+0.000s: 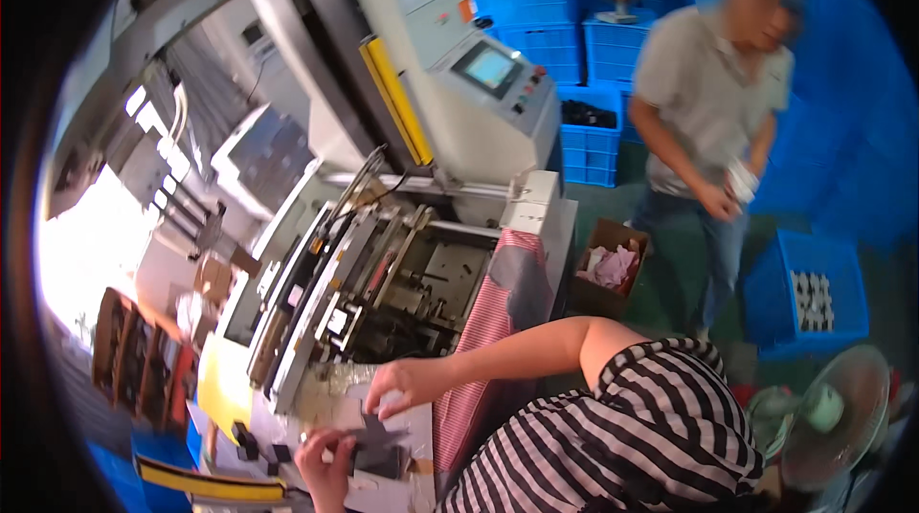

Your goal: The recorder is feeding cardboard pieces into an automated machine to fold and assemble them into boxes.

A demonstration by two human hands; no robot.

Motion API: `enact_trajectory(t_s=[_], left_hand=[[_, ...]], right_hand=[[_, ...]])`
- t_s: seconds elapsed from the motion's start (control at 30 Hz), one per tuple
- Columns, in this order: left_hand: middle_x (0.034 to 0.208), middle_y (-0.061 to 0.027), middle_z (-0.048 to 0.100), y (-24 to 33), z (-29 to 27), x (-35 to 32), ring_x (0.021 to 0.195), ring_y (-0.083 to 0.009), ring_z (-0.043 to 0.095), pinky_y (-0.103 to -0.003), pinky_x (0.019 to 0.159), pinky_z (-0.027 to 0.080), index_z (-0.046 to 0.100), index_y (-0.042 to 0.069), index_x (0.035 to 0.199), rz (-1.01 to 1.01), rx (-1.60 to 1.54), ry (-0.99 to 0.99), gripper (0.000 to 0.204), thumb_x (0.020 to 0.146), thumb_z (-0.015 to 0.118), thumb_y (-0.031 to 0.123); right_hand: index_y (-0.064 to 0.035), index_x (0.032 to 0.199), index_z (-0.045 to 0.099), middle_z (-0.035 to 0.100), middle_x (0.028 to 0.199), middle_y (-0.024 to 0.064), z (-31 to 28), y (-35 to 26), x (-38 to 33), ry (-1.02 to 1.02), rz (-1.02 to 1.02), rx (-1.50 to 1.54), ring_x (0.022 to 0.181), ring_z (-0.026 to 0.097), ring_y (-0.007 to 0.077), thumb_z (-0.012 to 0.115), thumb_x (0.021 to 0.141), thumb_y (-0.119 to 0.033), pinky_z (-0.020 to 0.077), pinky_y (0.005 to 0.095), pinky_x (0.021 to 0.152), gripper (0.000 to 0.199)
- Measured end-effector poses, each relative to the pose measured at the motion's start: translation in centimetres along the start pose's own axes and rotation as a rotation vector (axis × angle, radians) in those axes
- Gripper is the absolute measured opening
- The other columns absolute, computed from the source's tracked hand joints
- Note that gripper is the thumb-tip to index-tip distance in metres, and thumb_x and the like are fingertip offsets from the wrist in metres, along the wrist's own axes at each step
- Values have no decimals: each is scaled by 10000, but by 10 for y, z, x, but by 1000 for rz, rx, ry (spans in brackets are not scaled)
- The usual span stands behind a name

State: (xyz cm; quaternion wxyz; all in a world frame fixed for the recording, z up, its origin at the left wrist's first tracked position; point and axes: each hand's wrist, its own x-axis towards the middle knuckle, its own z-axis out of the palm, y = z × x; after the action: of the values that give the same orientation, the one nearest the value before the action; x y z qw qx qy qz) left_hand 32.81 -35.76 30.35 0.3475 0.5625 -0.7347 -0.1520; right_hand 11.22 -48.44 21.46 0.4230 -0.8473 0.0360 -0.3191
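Note:
My left hand [324,467] is low in the view and grips a stack of dark grey flat card pieces [381,448] lying on a pale work surface [330,396]. My right hand [400,385] reaches in from the right on a bare forearm under a black-and-white striped sleeve [651,417]. Its bent fingers pinch the upper tip of the same dark pieces. Just beyond both hands stands a large machine [383,274] with metal rails and rollers.
A control panel with a screen [493,68] tops the machine. A red-striped cloth [498,312] hangs over its edge. Another person in a grey shirt [708,82] stands by blue crates [809,293] and a cardboard box [608,269]. A fan [833,412] sits low right.

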Motion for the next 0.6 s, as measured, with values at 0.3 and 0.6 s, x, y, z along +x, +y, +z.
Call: enact_trajectory(t_s=[0.3,0.6], left_hand=[[967,-43,631,-16,3,68,807,-156,584,-287,646,459,705,68,851,-24,-177,-157,157,719,790,72],[1095,-50,628,-97,1,141,1034,-203,564,-326,892,441,625,92,1128,-70,-91,178,460,702,800,105]], right_hand=[[-59,1213,610,656,1101,90,-51,21,22,39,161,142,1046,593,244,746,816,-240,441,363,942,457],[-77,1291,539,626,1075,94,-107,72,134,138,-47,-239,1046,558,261,731,801,-203,430,379,949,541]])
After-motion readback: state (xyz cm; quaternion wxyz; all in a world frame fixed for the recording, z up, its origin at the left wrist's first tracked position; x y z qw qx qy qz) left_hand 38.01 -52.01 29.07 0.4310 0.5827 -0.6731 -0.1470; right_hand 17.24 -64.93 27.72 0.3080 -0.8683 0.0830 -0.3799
